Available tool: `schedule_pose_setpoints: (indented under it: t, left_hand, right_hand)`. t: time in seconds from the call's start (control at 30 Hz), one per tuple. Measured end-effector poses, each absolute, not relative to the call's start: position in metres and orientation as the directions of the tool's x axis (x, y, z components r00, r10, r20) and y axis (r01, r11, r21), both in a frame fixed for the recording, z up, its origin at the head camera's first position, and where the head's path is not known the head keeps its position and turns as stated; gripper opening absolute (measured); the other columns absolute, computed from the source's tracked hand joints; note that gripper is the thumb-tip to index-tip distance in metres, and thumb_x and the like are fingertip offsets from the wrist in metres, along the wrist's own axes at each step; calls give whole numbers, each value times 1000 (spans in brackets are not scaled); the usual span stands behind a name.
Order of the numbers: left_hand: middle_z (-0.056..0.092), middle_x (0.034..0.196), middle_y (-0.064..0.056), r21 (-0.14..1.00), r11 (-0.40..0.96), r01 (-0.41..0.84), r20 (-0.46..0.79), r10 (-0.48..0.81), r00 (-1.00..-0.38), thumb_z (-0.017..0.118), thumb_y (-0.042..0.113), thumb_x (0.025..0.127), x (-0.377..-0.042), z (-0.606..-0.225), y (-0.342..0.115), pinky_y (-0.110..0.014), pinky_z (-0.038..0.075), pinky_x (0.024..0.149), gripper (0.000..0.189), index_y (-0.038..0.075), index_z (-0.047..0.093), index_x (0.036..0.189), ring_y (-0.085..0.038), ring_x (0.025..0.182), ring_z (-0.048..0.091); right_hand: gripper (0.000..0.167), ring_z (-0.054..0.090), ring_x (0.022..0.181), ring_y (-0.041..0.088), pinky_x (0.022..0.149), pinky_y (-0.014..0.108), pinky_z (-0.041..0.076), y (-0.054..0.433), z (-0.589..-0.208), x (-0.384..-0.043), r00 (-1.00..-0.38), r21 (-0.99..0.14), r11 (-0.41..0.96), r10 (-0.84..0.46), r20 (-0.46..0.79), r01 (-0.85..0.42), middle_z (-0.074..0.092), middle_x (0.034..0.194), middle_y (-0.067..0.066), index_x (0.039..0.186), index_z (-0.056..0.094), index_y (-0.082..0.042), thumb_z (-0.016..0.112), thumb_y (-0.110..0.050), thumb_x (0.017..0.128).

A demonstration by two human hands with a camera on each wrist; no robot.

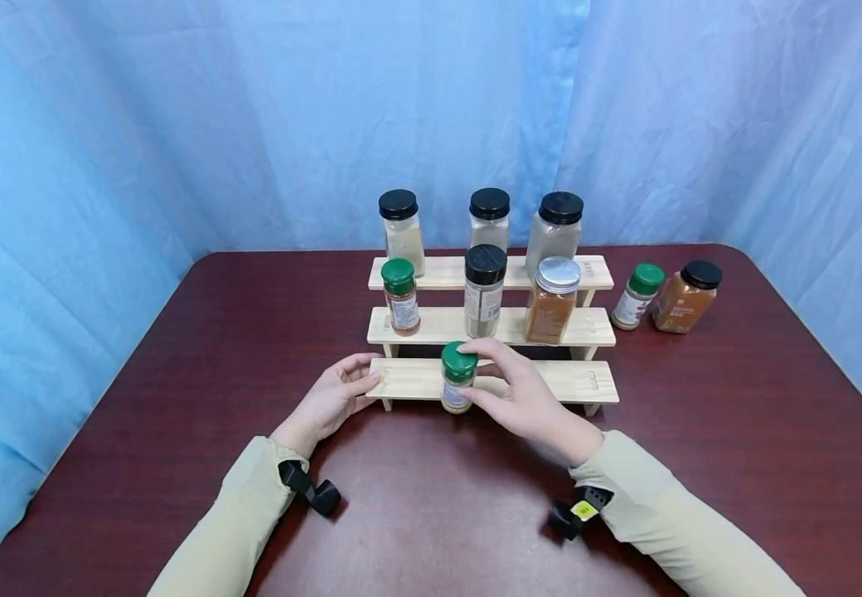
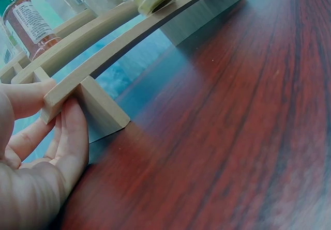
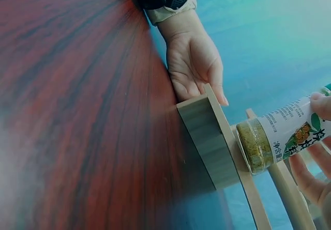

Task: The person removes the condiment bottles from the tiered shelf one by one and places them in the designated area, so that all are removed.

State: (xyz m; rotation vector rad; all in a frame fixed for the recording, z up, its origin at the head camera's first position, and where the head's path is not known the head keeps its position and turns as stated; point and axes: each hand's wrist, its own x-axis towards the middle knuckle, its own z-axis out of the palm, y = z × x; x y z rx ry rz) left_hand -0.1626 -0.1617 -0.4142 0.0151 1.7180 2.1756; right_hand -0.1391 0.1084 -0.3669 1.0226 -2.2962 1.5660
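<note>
My right hand point(image 1: 526, 402) holds a small green-capped spice jar point(image 1: 458, 373) by its cap and side, at the front edge of the lowest tier. Greenish-yellow contents and a printed label show on this jar point(image 3: 284, 134) in the right wrist view; whether its base touches the board, I cannot tell. At the left end of the three-tier wooden rack point(image 1: 412, 380), my left hand point(image 1: 332, 400) pinches the bottom board. The left wrist view has the thumb of that hand point(image 2: 46, 152) on top of the board and the fingers underneath.
Three black-capped jars point(image 1: 404, 245) stand on the top tier. On the middle tier are a green-capped jar point(image 1: 404, 311), a black-capped shaker point(image 1: 482, 303) and a silver-lidded jar point(image 1: 550, 311). Right of the rack, a green-capped jar point(image 1: 631, 305) and a pepper jar point(image 1: 683, 305) stand on the table.
</note>
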Motion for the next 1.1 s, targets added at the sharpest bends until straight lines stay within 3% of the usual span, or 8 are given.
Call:
schedule_pose_setpoints:
  t: [0.2, 0.53, 0.93, 1.1]
  left_hand:
    - [60, 94, 5, 941, -198, -273, -209, 295, -932, 48, -4, 94, -163, -414, -161, -22, 52, 76, 37, -3, 39, 130, -6, 84, 62]
    - [60, 94, 5, 948, -185, -258, -196, 299, -934, 49, -3, 94, -162, -415, -162, -22, 52, 77, 35, -3, 40, 128, -5, 84, 62]
    - [61, 95, 4, 944, -197, -265, -200, 299, -933, 51, -2, 94, -162, -417, -163, -22, 53, 76, 34, -1, 42, 127, -6, 85, 63]
    - [61, 95, 5, 943, -199, -266, -200, 299, -933, 50, -2, 94, -161, -416, -163, -22, 53, 77, 32, 1, 43, 126, -6, 85, 63]
  right_hand:
    - [48, 53, 104, -1, 82, 31, 54, 122, -365, -138, -715, -709, 217, -441, 542, -671, 58, 115, 18, 118, 54, 1, 71, 12, 75]
    - [52, 52, 104, -3, 84, 19, 51, 149, -365, -139, -693, -662, 245, -421, 585, -708, 58, 111, 17, 116, 55, 3, 71, 18, 70]
    - [54, 52, 101, -7, 84, 12, 48, 181, -363, -137, -732, -639, 363, -403, 549, -678, 58, 112, 16, 120, 52, 1, 70, 18, 72]
    - [55, 54, 99, -9, 82, 12, 49, 196, -362, -133, -759, -657, 382, -379, 530, -650, 57, 113, -2, 120, 52, 1, 70, 19, 71]
